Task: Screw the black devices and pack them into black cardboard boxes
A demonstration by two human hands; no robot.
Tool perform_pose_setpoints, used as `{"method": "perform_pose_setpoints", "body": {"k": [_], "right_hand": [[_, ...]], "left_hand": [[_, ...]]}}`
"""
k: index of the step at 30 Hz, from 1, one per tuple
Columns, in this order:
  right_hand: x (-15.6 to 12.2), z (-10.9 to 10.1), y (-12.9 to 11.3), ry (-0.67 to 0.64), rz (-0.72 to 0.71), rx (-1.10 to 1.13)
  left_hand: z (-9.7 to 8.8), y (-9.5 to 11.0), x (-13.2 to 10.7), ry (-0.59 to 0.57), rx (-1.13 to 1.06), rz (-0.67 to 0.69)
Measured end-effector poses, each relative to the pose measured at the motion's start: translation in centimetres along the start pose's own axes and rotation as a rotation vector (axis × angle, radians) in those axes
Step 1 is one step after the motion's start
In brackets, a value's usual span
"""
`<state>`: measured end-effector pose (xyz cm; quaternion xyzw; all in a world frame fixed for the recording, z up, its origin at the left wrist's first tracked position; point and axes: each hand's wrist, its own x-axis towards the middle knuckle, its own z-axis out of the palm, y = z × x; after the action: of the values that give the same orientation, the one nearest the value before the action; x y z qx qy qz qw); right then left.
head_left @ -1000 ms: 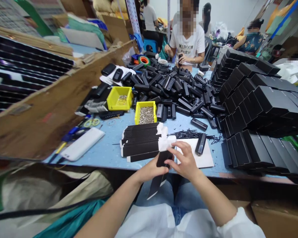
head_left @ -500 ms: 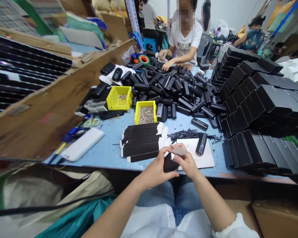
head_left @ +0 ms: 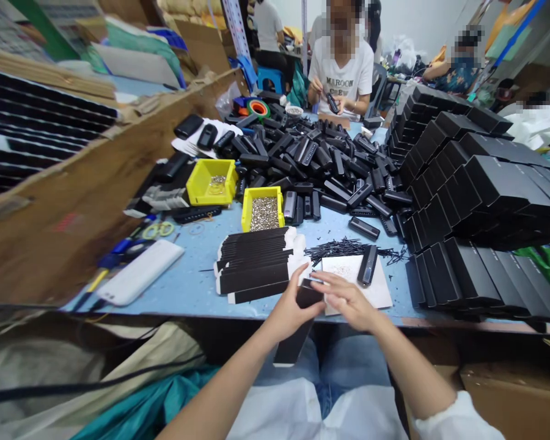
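Observation:
My left hand (head_left: 288, 310) is wrapped round a slim black cardboard box (head_left: 294, 343), its lower end hanging past the table edge above my lap. At the top end of that box is my right hand (head_left: 351, 300), its fingers stretched out and close to the lid; whether the fingertips touch it I cannot tell. Left of the hands lies a row of flattened black cartons (head_left: 256, 272) with white flaps. Just beyond my right hand, a black handheld device (head_left: 368, 266) rests on a white sheet (head_left: 382, 293).
A yellow bin of small metal parts (head_left: 264, 211) and another yellow bin (head_left: 211, 183) stand behind the cartons. Black devices (head_left: 302, 153) are heaped beyond. Stacked black boxes (head_left: 481, 183) rise at right. A white power bank (head_left: 140, 273) lies left. A co-worker (head_left: 343, 79) sits opposite.
My right hand has let go of the box's pale end flap and opened out; that end now looks closed. The box's long body has come into view. The co-worker has lifted a black device.

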<state>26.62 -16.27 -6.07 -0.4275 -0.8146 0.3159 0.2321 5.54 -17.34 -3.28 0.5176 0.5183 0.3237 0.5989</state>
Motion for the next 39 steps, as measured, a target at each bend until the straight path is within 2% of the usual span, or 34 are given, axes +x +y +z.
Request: {"method": "perform_pose_setpoints", "body": {"k": [4, 6, 7, 9, 12, 14, 17, 21, 23, 24, 27, 29, 30, 31, 32, 34, 35, 37, 39], "right_hand": [[-1.8, -5.6, 6.5, -0.086, 0.167, -0.413], [-2.3, -7.0, 7.5, -0.084, 0.212, -0.414], [-2.4, -7.1, 7.1, -0.031, 0.228, -0.342], [-2.0, -6.0, 4.9, 0.197, 0.265, -0.076], [-0.3, -3.2, 0.0, 0.565, 0.265, 0.353], [1.2, -1.7, -2.6, 0.709, 0.22, 0.484], [3.2, -0.9, -4.1, 0.757, 0.113, 0.551], [4.0, -0.4, -3.5, 0.663, -0.007, 0.516], [3.7, 0.3, -3.4, 0.59, -0.05, 0.43], [3.4, 0.7, -3.5, 0.567, -0.049, 0.406], [2.9, 1.9, -3.9, 0.55, -0.03, 0.405], [3.6, 2.0, -3.4, 0.348, -0.138, 0.379], [4.3, 1.8, -2.6, 0.212, -0.176, 0.348], [5.2, 1.3, -1.4, 0.113, -0.141, 0.294], [6.2, 0.5, 0.3, 0.069, -0.047, 0.229], [8.1, -1.3, 4.5, 0.183, 0.324, 0.062], [8.9, -2.3, 6.8, 0.239, 0.44, 0.012], [9.8, -4.0, 10.6, 0.252, 0.528, -0.03], [9.9, -5.0, 12.8, 0.237, 0.52, -0.016]], "left_hand": [[-3.5, -1.6, 0.4, 0.007, -0.561, -0.24], [-4.2, -1.7, 1.0, 0.161, -0.819, -0.262], [-4.1, -1.5, 1.4, 0.279, -0.915, -0.258], [-2.9, -0.9, 2.1, 0.463, -1.06, -0.265], [0.1, 0.1, 2.5, 0.517, -1.167, -0.301], [1.7, 0.4, 2.2, 0.507, -1.179, -0.347], [2.7, 0.2, 1.1, 0.469, -1.183, -0.428], [2.5, -0.7, -0.5, 0.344, -1.187, -0.451], [2.2, -1.2, -1.0, 0.244, -1.06, -0.415], [1.9, -1.5, -1.1, 0.255, -0.903, -0.342], [0.8, -2.6, -1.1, 0.445, -0.161, 0.034], [0.2, -3.4, -0.8, 0.447, 0.208, 0.181], [0.0, -3.8, -0.6, 0.401, 0.289, 0.187], [-0.2, -4.1, -0.4, 0.372, 0.318, 0.178], [-0.2, -4.3, -0.2, 0.375, 0.319, 0.182], [-0.3, -4.7, 0.1, 0.442, 0.309, 0.252], [-0.3, -4.8, 0.3, 0.468, 0.31, 0.303], [-0.3, -4.9, 0.7, 0.479, 0.327, 0.363], [-0.2, -5.0, 1.3, 0.444, 0.351, 0.346]]}}
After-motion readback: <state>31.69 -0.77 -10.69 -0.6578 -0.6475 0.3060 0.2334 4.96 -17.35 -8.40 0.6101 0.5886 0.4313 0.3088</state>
